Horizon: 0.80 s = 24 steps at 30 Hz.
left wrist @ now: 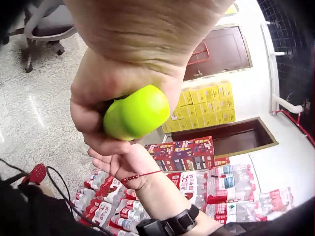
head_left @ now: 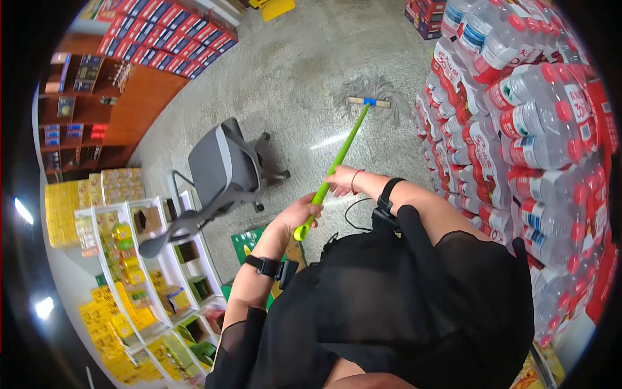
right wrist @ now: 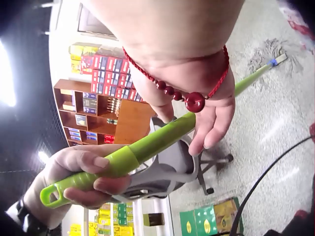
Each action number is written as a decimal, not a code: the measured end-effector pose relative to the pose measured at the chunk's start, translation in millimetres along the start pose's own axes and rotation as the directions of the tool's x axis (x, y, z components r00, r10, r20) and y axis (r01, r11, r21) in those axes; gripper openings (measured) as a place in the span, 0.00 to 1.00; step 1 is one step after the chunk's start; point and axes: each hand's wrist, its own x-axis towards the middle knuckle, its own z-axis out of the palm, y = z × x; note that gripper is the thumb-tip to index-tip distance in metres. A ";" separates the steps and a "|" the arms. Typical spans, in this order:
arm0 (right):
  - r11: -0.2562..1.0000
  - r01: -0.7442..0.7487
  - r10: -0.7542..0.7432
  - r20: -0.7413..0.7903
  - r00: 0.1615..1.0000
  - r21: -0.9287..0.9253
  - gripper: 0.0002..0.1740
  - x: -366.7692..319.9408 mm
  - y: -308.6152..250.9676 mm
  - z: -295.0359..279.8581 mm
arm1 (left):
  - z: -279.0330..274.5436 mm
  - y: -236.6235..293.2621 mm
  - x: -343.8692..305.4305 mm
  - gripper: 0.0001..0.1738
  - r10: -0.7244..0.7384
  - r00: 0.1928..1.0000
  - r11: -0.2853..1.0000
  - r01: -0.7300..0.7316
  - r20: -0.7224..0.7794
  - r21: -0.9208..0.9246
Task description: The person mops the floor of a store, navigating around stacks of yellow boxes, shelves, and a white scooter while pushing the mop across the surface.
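A mop with a bright green handle (head_left: pixel 346 146) slants away from me, its grey string head (head_left: pixel 382 87) spread on the floor ahead. My left hand (head_left: pixel 301 212) grips the handle close to its end, where a hanging hole (right wrist: pixel 51 196) shows. In the left wrist view, the rounded green handle end (left wrist: pixel 140 114) pokes out of the curled fingers. Further down the handle is my right hand (head_left: pixel 342 180), thumb on one side and fingers on the other. A red beaded bracelet (right wrist: pixel 195 102) circles that wrist.
A grey office chair (head_left: pixel 223 162) stands left of the mop. On the right rise stacked packs of bottled drinks (head_left: pixel 479 142). White shelves (head_left: pixel 139 259) with yellow boxes line the left side. Green cartons (head_left: pixel 245 245) lie near my feet, and a dark cable (right wrist: pixel 261 172) hangs close by.
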 end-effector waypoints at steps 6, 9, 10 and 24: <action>0.976 0.133 -0.084 -0.266 0.960 0.174 0.20 -2.3 -61.4 -110.3 | -20.6 105.9 95.6 0.23 0.033 0.998 0.999 -0.035 0.050 0.039; 0.993 0.050 -0.024 -0.231 0.973 0.105 0.21 0.1 -81.6 -150.5 | -17.1 137.2 119.4 0.20 0.034 0.998 0.999 -0.035 0.050 0.025; 0.994 0.042 -0.016 -0.231 0.973 0.105 0.21 2.5 -82.5 -156.4 | -17.2 141.3 124.5 0.20 0.032 0.998 0.999 -0.033 0.055 0.019; 0.992 -0.099 0.096 -0.042 0.994 -0.072 0.24 51.7 -95.0 -70.3 | -93.3 60.7 68.0 0.29 0.020 0.999 0.998 -0.023 0.045 0.062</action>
